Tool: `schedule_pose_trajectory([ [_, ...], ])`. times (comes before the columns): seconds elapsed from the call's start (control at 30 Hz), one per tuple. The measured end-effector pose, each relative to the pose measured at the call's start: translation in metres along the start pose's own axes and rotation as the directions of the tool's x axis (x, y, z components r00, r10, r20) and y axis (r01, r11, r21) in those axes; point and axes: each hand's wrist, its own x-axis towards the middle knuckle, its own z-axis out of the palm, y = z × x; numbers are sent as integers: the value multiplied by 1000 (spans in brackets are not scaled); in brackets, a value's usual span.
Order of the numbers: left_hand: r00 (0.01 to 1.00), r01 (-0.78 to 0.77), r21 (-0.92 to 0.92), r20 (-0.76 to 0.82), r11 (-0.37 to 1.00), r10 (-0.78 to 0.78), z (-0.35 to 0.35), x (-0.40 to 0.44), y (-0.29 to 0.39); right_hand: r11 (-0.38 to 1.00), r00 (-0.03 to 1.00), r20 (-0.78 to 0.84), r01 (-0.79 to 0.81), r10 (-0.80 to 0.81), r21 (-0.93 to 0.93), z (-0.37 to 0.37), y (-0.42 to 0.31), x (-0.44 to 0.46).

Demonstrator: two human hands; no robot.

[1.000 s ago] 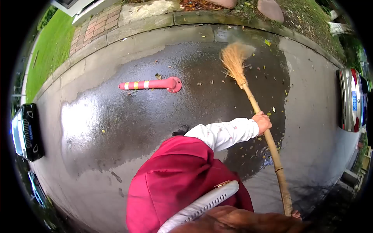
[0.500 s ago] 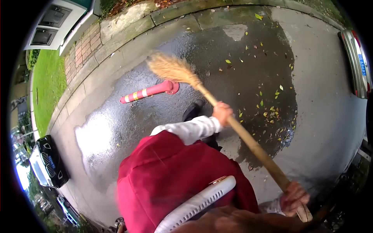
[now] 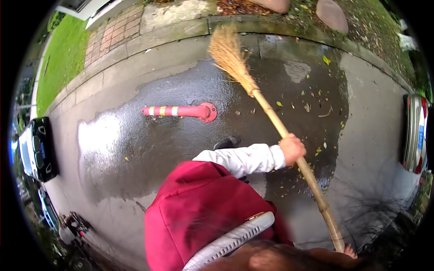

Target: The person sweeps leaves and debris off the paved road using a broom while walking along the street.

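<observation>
Now the broom (image 3: 275,119) has swung away from the post (image 3: 192,111).

This is an outdoor street or parking lane: paved ground (image 3: 113,180), partly wet, surrounds a red post (image 3: 190,111) with reflective bands. Beyond the post run a kerb (image 3: 176,30), brick paving (image 3: 118,37) and a lawn (image 3: 63,63); cars, one black (image 3: 38,149), one silver (image 3: 413,133), stand well to either side of it.
</observation>
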Motion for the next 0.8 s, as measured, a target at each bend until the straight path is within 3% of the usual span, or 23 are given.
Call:
schedule_pose_trajectory([
  [0.07, 981, 194, 216, -23, 957, -194, -48, -43, -89, 951, 970, 112, -236, 218, 198, 42, 98, 15],
  [0.1, 951, 302, 320, -170, 898, -259, -76, -72, -133, 889, 923, 209, -371, 322, 268, 77, 155, 19],
  [0.13, 872, 409, 274, -400, 870, -283, -108, -101, -172, 838, 859, 358, -471, 365, 275, 133, 195, 2],
  [0.17, 778, 551, 307, -526, 776, -344, -130, -140, -222, 783, 768, 502, -570, 399, 249, 188, 236, -14],
  [0.2, 562, 733, 51, -609, 679, -560, -158, -178, -261, 732, 657, 626, -653, 419, 195, 244, 277, -30],
  [0.23, 618, 743, 312, -659, 592, -428, -191, -213, -288, 659, 594, 721, -707, 357, 256, 285, 310, -57],
  [0.27, 638, 756, 368, -601, 542, -482, -227, -236, -295, 635, 472, 837, -744, 277, 210, 319, 333, -79],
  [0.3, 527, 835, 218, -579, 505, -622, -237, -281, -338, 687, 424, 868, -713, 259, 144, 351, 336, -98],
  [0.33, 541, 837, 288, -563, 465, -625, -247, -312, -364, 668, 400, 888, -727, 227, 157, 366, 350, -117],
  [0.37, 509, 861, 258, -466, 439, -724, -252, -333, -389, 699, 390, 899, -700, 200, 148, 378, 359, -125],
  [0.4, 508, 861, 288, -447, 420, -736, -249, -333, -397, 662, 408, 878, -734, 250, 152, 380, 368, -131],
  [0.47, 618, 780, 368, -329, 506, -714, -224, -311, -423, 770, 459, 822, -637, 338, 39, 363, 375, -119],
  [0.53, 744, 627, 483, -141, 611, -653, -189, -232, -412, 828, 559, 748, -561, 358, 22, 335, 357, -88],
  [0.57, 801, 592, 390, -193, 705, -566, -153, -204, -423, 841, 636, 676, -539, 371, 46, 310, 350, -73],
  [0.63, 868, 463, 321, -354, 826, -349, -96, -115, -382, 902, 757, 522, -429, 393, -56, 256, 311, -35],
  [0.67, 880, 456, 254, -270, 853, -390, -63, -77, -368, 943, 814, 481, -315, 325, -103, 230, 284, -26],
  [0.7, 926, 322, 202, -271, 925, -263, -49, -31, -325, 944, 857, 395, -303, 331, -134, 218, 245, -19],
  [0.8, 981, 169, 38, 89, 985, -172, 25, 72, -209, 935, 970, 190, -76, 149, -347, 179, 146, -1],
])
